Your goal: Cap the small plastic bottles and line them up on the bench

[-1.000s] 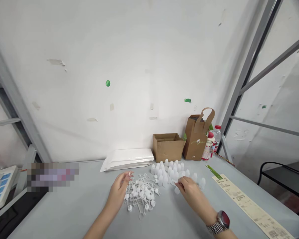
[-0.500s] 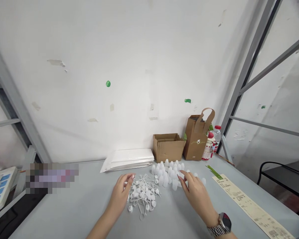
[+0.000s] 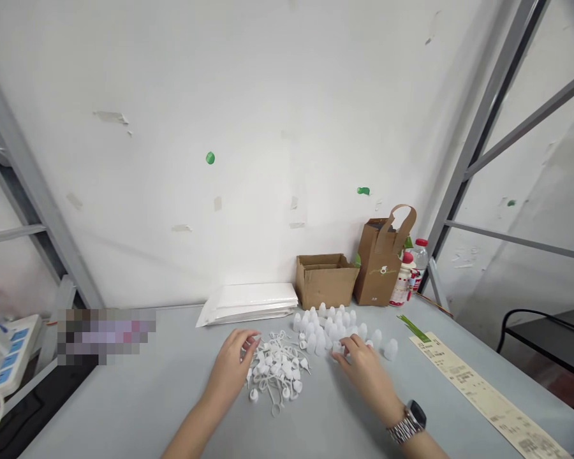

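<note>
On the grey table, a pile of white caps with looped straps (image 3: 280,370) lies in a tangle. My left hand (image 3: 232,357) hovers at the pile's left edge, fingers loosely curled, thumb and forefinger apart, nothing visible between them. Behind and to the right stand several small translucent bottles (image 3: 332,328) with rounded tops. My right hand (image 3: 363,366) is at the front of this group, with thumb and forefinger closed on one small translucent bottle (image 3: 337,347). Part of that bottle is hidden by the fingers.
At the back are white mailer envelopes (image 3: 253,296), an open cardboard box (image 3: 326,284), a brown paper bag (image 3: 380,274) and drink bottles (image 3: 404,280). A printed paper strip (image 3: 478,389) runs along the right. A power strip (image 3: 16,350) sits far left.
My right hand has moved slightly down and left, and its thumb and forefinger have closed on a small bottle. My left hand stays almost in place beside the pile.
</note>
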Available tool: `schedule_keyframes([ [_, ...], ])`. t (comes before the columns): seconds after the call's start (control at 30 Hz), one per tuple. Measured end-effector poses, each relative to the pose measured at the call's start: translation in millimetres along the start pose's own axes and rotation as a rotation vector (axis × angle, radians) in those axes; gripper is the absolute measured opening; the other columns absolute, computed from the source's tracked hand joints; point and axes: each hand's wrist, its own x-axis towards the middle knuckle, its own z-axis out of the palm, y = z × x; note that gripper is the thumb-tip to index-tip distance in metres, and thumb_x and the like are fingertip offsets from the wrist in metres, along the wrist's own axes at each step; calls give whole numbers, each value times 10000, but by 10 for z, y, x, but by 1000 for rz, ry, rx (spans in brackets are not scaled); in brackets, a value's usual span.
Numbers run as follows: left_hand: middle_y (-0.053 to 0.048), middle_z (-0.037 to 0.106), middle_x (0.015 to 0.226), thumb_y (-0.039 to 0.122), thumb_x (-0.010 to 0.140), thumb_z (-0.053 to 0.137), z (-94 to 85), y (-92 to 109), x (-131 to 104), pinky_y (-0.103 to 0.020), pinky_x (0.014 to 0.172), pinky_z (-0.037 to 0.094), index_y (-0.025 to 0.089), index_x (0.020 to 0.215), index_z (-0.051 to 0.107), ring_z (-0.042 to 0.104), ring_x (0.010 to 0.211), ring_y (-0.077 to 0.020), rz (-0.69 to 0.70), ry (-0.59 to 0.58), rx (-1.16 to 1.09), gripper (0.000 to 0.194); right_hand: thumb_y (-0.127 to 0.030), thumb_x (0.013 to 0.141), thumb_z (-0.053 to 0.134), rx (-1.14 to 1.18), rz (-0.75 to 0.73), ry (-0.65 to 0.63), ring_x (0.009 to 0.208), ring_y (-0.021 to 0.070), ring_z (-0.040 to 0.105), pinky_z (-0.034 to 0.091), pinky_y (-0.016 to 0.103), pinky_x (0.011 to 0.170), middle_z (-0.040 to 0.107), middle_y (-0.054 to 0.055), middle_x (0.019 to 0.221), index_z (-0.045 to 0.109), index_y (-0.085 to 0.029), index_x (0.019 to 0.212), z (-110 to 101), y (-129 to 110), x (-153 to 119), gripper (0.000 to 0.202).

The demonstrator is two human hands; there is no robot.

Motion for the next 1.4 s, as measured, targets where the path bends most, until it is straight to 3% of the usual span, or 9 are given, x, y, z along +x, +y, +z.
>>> schedule_keyframes([
  [0.13, -39, 586, 906, 295, 799, 441, 28, 36, -43, -324, 776, 455, 245, 912, 622, 559, 838, -185, 56, -164, 12, 219, -362, 831, 451, 135, 2, 16, 659, 189, 556, 405, 313, 619, 588, 58, 782, 527, -198, 766, -116, -165, -17, 192],
  [0.23, -39, 588, 919, 274, 784, 470, 95, 39, -81, -331, 808, 444, 264, 931, 630, 550, 880, -195, 129, -238, 32, 217, -366, 823, 456, 347, 47, -68, 608, 160, 535, 414, 285, 579, 564, 17, 734, 478, -215, 840, -266, -368, 75, 154],
  [0.37, -53, 581, 904, 242, 811, 397, 151, -20, -67, -345, 805, 449, 245, 930, 633, 553, 882, -202, 161, -136, 84, 264, -395, 809, 477, 647, 43, -172, 534, 130, 488, 395, 251, 522, 486, -46, 582, 454, -217, 811, -302, -606, 380, 180],
  [0.47, -59, 568, 917, 254, 833, 359, 137, -94, -17, -368, 826, 438, 230, 952, 616, 544, 903, -208, 116, -31, 111, 284, -423, 794, 496, 936, 50, -225, 536, 114, 481, 427, 241, 515, 468, -46, 604, 474, -202, 798, -141, -708, 566, 223],
  [0.6, -58, 573, 941, 333, 824, 414, 146, -152, 53, -392, 861, 412, 228, 968, 606, 522, 952, -226, 70, -20, 115, 261, -471, 773, 512, 1216, 171, -219, 578, 118, 487, 463, 237, 491, 486, -23, 678, 499, -189, 854, 144, -766, 529, 293],
  [0.8, -46, 614, 884, 384, 757, 525, 300, -183, 145, -390, 832, 404, 234, 845, 639, 527, 912, -234, 107, -52, 141, 208, -493, 745, 546, 1259, 249, -228, 577, 122, 488, 473, 236, 477, 484, -22, 660, 529, -186, 837, 251, -818, 339, 321],
  [1.0, -37, 637, 782, 344, 719, 539, 298, -215, 151, -356, 772, 428, 213, 709, 594, 567, 829, -222, 7, -15, 25, 142, -505, 734, 550, 1268, 270, -249, 561, 120, 478, 470, 238, 469, 468, -29, 646, 533, -188, 835, 211, -864, 320, 334],
  [1.27, -35, 665, 769, 350, 704, 546, 253, -159, 135, -313, 721, 466, 195, 792, 588, 618, 760, -188, -123, 71, -212, 183, -507, 730, 547, 1225, 269, -278, 538, 114, 474, 447, 238, 473, 467, -38, 638, 539, -173, 869, 339, -877, 267, 362],
  [1.4, -47, 686, 837, 347, 679, 568, 219, -165, 143, -330, 768, 467, 197, 795, 648, 621, 813, -198, -149, 99, -316, 206, -455, 724, 568, 1157, 267, -277, 549, 120, 486, 443, 247, 508, 503, -25, 663, 567, -167, 922, 337, -887, 276, 349],
])
